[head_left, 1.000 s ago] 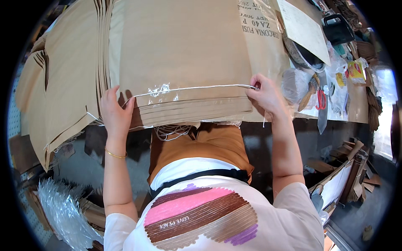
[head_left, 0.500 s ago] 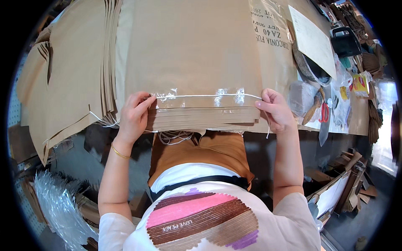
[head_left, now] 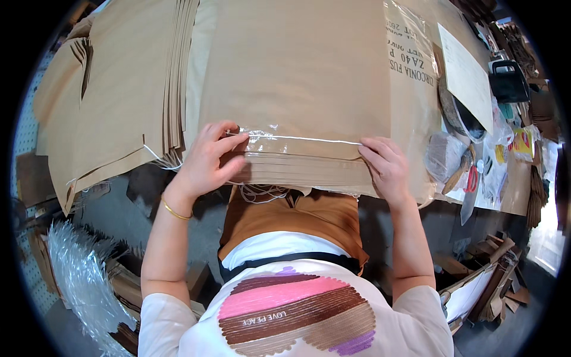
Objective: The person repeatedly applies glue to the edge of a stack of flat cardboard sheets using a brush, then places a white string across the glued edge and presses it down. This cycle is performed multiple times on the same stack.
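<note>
A white string (head_left: 309,139) runs taut across the front of a stack of brown paper sacks (head_left: 291,77), over a shiny clear strip. My left hand (head_left: 209,157) lies at its left end, with the string between its fingers and its thumb held apart. At the other end my right hand (head_left: 388,168) is closed on the string by the sacks' front right corner, palm down, its thumb hidden. Below the stack's layered front edges hangs a loose tangle of white string (head_left: 259,193).
Another brown sack pile (head_left: 119,89) fans out on the left, with string ends at its edge. To the right lie a white sheet (head_left: 464,71), a black container (head_left: 509,81), red-handled scissors (head_left: 471,178) and plastic bags. A clear plastic bundle (head_left: 83,279) stands lower left.
My left thumb has moved away from its fingertips. My right hand has turned palm down, and the string tail below it no longer shows. The whole view has shifted somewhat.
</note>
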`<state>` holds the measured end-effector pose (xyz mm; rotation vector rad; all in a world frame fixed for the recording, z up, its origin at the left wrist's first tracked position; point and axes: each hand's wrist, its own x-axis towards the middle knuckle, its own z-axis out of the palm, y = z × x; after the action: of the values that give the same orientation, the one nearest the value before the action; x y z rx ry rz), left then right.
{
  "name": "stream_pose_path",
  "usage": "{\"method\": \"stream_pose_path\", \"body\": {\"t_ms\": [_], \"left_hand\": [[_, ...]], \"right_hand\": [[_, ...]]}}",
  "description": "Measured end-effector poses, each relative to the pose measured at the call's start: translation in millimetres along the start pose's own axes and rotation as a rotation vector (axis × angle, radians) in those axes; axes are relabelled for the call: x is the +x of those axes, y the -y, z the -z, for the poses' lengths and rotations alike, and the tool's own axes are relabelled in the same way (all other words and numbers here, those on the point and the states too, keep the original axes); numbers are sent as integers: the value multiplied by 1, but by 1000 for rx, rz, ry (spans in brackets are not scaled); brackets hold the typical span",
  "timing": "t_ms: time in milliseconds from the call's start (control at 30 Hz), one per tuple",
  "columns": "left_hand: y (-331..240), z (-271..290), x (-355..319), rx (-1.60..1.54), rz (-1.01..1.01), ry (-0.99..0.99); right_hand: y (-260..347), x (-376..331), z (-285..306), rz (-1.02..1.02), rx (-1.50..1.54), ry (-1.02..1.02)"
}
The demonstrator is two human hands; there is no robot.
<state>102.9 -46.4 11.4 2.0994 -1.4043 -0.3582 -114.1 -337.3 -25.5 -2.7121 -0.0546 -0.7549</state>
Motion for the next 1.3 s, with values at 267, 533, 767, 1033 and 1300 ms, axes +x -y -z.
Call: {"method": "stream_pose_path", "body": {"t_ms": [267, 533, 767, 1033, 1300], "left_hand": [[23, -2, 17, 5, 453, -82], [-28, -32, 28, 464, 3, -193], [-13, -29, 2, 476, 423, 86], [15, -36, -12, 167, 348, -216], [20, -6, -41, -869, 754, -366]], "right_hand": [[1, 20, -14, -751, 205, 140], [58, 38, -53, -733, 826, -227], [47, 9, -26, -603, -390, 351], [21, -3, -15, -526, -399, -52], [34, 7, 68, -1149, 1202, -103]]}}
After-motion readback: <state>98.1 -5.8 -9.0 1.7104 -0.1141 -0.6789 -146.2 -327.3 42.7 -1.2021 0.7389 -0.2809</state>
